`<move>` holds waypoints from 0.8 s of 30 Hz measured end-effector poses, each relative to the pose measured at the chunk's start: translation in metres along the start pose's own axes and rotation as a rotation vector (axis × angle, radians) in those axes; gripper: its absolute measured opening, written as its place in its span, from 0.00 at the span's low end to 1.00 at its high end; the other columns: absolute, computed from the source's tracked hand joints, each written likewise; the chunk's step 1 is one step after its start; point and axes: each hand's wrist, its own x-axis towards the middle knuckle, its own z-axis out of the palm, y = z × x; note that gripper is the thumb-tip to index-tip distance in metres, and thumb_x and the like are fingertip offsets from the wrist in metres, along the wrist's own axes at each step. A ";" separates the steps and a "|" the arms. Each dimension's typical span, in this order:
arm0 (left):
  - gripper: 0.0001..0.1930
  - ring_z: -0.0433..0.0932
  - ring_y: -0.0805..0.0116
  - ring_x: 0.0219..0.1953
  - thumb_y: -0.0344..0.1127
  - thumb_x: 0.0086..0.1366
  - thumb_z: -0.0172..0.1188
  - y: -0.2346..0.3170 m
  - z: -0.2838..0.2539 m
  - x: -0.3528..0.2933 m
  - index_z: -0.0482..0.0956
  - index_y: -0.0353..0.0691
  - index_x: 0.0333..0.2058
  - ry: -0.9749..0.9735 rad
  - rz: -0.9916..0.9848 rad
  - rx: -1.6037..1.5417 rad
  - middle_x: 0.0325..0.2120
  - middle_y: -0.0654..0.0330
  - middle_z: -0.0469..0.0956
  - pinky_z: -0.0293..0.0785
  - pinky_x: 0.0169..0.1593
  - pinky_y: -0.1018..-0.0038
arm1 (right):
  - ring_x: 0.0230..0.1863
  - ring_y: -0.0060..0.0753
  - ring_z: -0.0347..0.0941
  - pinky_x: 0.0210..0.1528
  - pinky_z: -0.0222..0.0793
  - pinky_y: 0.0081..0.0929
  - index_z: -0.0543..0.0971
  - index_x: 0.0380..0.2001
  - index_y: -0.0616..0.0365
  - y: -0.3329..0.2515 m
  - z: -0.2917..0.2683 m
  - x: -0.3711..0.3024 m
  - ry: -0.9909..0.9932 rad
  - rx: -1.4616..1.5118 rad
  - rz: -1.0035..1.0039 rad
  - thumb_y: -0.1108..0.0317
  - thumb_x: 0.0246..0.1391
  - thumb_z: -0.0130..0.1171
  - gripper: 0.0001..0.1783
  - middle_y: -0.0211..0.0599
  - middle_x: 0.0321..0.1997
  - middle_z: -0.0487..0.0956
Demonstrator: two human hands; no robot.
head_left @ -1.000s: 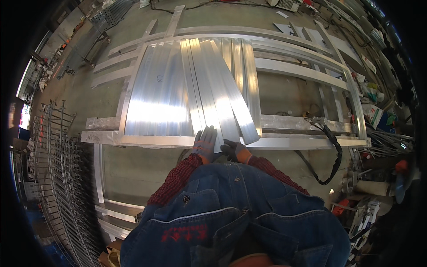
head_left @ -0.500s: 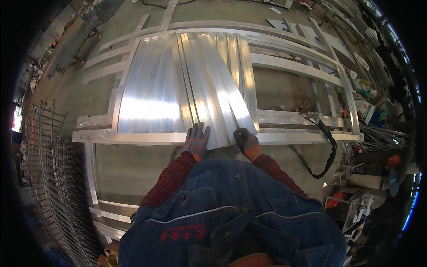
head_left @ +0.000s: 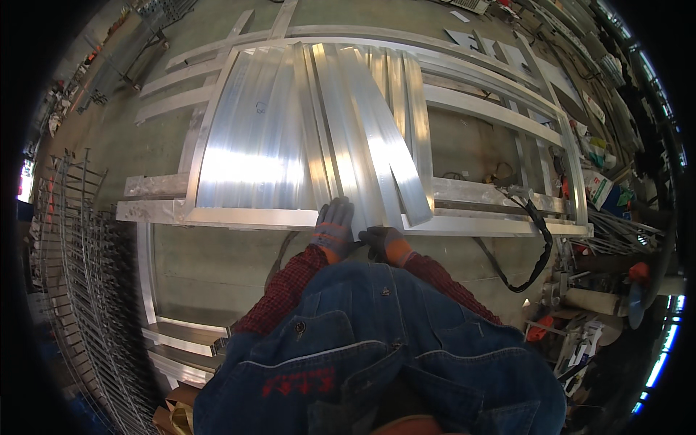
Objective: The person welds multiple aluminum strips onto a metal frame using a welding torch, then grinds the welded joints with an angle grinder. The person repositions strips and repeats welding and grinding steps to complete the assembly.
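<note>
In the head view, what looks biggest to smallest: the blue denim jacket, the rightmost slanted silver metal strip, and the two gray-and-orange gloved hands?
1. Blue denim jacket, helped by being close to the camera.
2. Slanted silver metal strip.
3. Left hand and right hand: too alike to rank.

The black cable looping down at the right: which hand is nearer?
Right. The right hand, at the near ends of the metal strips, is left of the black cable, apart from it; the left hand, on the strips, lies farther left.
</note>
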 end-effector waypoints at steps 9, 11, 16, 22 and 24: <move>0.43 0.63 0.41 0.79 0.46 0.64 0.67 -0.009 0.022 0.000 0.67 0.32 0.75 0.083 0.071 0.015 0.74 0.42 0.68 0.54 0.82 0.45 | 0.25 0.35 0.84 0.27 0.78 0.33 0.86 0.44 0.60 0.040 -0.005 0.005 0.203 -0.096 -0.294 0.53 0.71 0.66 0.18 0.38 0.33 0.86; 0.43 0.63 0.42 0.79 0.45 0.65 0.66 -0.017 0.025 -0.006 0.66 0.33 0.76 0.082 0.039 -0.008 0.75 0.42 0.68 0.54 0.82 0.46 | 0.25 0.33 0.83 0.26 0.75 0.32 0.85 0.51 0.59 0.057 -0.019 0.009 0.217 -0.227 -0.348 0.50 0.71 0.66 0.22 0.38 0.32 0.87; 0.44 0.58 0.45 0.83 0.47 0.68 0.64 -0.036 0.048 -0.007 0.63 0.33 0.78 0.197 0.112 0.247 0.80 0.44 0.61 0.54 0.83 0.50 | 0.24 0.30 0.83 0.24 0.73 0.30 0.80 0.66 0.59 0.076 -0.014 0.009 0.205 0.333 0.079 0.45 0.73 0.62 0.32 0.39 0.30 0.88; 0.52 0.58 0.39 0.81 0.45 0.64 0.74 -0.041 0.043 -0.029 0.56 0.34 0.80 0.415 -0.342 -0.134 0.81 0.38 0.55 0.60 0.81 0.53 | 0.25 0.29 0.83 0.30 0.79 0.31 0.77 0.67 0.60 0.048 -0.029 -0.003 0.456 -0.111 -0.089 0.55 0.75 0.61 0.27 0.39 0.30 0.87; 0.56 0.62 0.33 0.77 0.46 0.60 0.81 -0.041 0.030 -0.034 0.57 0.32 0.79 0.460 -0.537 -0.433 0.76 0.34 0.60 0.66 0.78 0.52 | 0.31 0.37 0.86 0.36 0.83 0.36 0.80 0.62 0.55 0.038 -0.032 -0.002 0.446 -0.241 -0.204 0.58 0.71 0.63 0.21 0.43 0.36 0.88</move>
